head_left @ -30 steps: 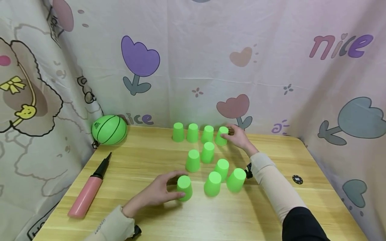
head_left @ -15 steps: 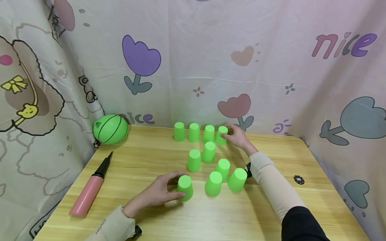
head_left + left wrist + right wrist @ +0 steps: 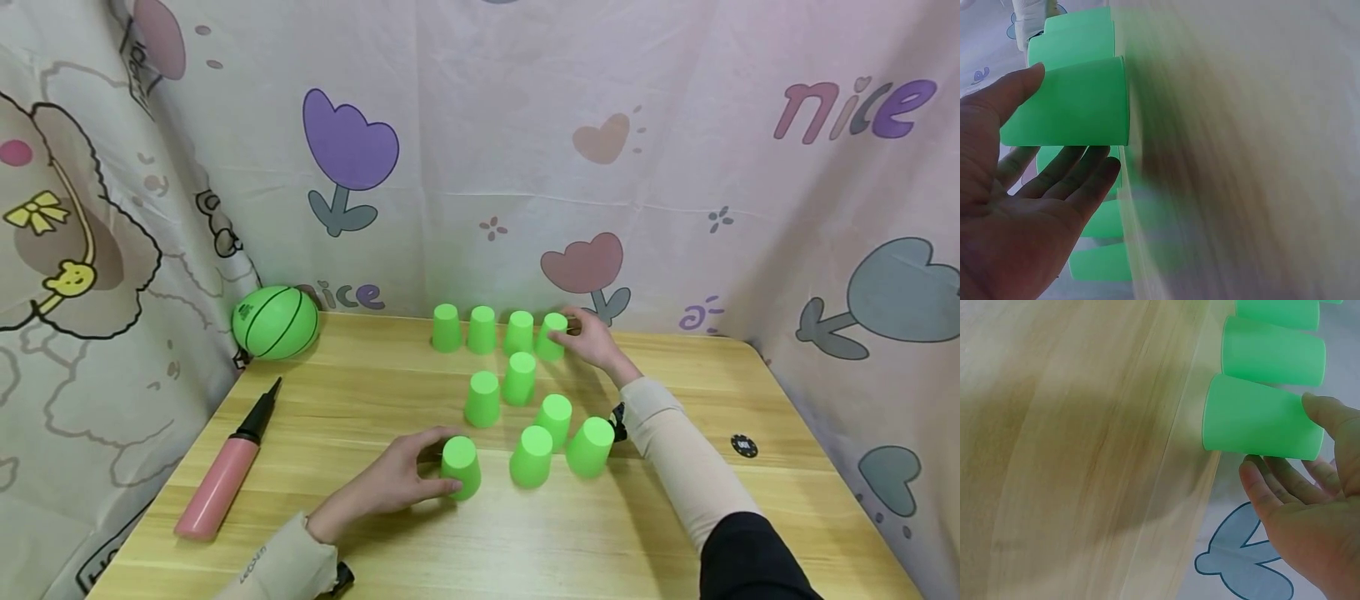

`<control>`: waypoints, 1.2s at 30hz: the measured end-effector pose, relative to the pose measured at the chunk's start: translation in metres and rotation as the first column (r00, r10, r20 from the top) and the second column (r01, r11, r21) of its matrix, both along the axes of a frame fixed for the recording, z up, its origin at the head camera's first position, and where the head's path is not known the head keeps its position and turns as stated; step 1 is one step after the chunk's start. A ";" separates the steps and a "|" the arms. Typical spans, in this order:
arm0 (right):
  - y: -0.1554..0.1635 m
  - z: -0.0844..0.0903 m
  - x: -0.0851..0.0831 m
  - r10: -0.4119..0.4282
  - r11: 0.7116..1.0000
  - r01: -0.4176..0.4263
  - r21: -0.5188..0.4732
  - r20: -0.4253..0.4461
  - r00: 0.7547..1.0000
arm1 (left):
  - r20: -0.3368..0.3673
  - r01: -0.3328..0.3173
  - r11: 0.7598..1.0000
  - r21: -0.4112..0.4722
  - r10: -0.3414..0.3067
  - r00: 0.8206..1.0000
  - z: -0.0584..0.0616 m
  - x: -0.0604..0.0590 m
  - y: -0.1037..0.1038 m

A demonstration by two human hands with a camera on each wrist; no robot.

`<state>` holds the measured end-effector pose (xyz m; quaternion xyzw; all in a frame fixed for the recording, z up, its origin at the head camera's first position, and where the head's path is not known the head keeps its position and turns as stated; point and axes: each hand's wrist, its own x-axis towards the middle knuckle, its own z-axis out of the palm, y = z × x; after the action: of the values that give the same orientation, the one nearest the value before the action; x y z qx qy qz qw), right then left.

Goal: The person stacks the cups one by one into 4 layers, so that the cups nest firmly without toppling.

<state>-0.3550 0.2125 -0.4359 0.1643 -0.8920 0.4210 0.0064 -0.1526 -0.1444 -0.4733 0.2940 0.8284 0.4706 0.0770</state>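
My left hand (image 3: 382, 487) curls round the upside-down green cup (image 3: 460, 467) at six o'clock of the cluster, thumb and fingers clamped to steady it; my right hand (image 3: 592, 340) pinches the row's end cup (image 3: 551, 336) at twelve, aligning it there

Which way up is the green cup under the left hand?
Upside down: the green cup stands on its wide rim on the table, narrow closed base on top, the left hand gripping its side.
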 end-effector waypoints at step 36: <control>0.048 0.020 0.121 -0.043 0.999 0.044 0.026 -0.063 0.997 | -0.171 -0.313 0.928 0.201 0.348 0.922 0.074 -0.094 -0.005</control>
<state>-0.2341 0.2604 -0.4163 0.1579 -0.9005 0.4031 0.0410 -0.2466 -0.1490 -0.3994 0.2016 0.8266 0.5130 -0.1141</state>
